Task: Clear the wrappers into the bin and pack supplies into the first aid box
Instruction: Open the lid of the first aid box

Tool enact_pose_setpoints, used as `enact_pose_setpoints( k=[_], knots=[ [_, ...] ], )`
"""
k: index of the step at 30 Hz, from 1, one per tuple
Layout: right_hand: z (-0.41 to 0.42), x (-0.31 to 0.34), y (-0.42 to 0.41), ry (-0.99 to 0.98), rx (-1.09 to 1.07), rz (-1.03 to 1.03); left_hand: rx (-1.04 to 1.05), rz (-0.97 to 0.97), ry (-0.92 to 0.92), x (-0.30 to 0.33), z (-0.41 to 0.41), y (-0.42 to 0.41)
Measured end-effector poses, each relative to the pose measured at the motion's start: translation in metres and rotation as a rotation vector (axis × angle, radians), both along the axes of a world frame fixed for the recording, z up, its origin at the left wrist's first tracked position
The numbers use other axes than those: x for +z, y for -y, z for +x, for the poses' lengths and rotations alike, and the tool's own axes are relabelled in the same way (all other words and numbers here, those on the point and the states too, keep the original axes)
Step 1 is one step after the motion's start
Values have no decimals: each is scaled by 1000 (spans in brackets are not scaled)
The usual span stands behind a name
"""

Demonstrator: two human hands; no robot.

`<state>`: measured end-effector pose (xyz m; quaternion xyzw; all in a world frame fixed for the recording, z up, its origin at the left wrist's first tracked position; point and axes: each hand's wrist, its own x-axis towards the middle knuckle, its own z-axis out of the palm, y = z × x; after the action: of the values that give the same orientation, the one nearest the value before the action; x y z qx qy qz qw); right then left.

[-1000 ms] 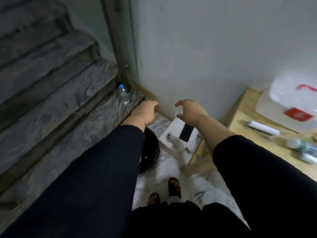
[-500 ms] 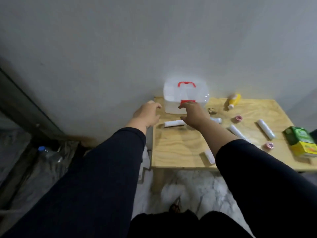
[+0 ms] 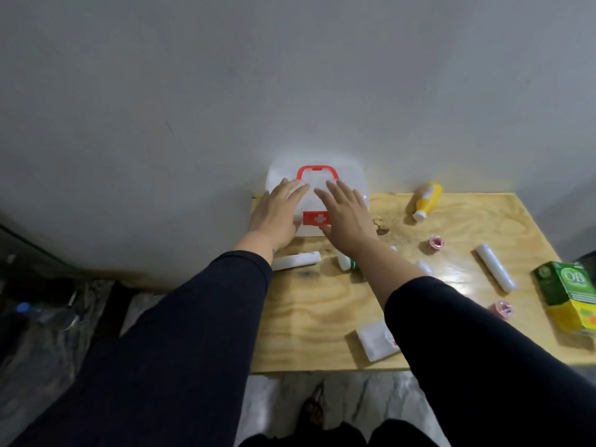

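A translucent white first aid box with a red handle and red cross latch stands against the wall at the back of the wooden table. My left hand lies flat, fingers spread, on the box's left front. Beside it, my right hand rests spread on the right front, partly covering the latch. Supplies lie around: a white roll, a yellow bottle, a long white roll, two pink tape rolls, a flat white packet and a small bottle under my right forearm.
A green and yellow carton stands at the table's right edge. A plastic water bottle lies on the dark floor at the left. Pale marble floor shows below the table's front edge. The wall rises straight behind the table.
The view swung from the stairs and floor at the left to the table. Both hands moved forward and opened flat onto the first aid box.
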<state>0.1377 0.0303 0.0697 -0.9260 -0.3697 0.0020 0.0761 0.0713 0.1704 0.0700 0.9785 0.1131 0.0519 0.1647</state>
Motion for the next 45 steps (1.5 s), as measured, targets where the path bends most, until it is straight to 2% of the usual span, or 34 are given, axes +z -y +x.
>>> enact_pose_setpoints(
  k=[4,10,20,30,35,40,45],
  knots=[
    [6,-22,1,147,9,-72,14,93,112,-20,1,-4],
    [10,-42,-4,269,-33,-129,35,166,158,-32,4,-4],
    [8,-14,7,187,98,-133,23,150,143,-16,3,-1],
    [11,1,3,85,91,-63,9,200,106,-11,3,-3],
    [14,17,5,91,81,-13,-87,242,33,16,6,-13],
    [19,40,17,169,-32,20,-80,226,58,49,17,-21],
    [24,37,35,56,-261,10,-40,182,150,67,33,-23]
  ],
)
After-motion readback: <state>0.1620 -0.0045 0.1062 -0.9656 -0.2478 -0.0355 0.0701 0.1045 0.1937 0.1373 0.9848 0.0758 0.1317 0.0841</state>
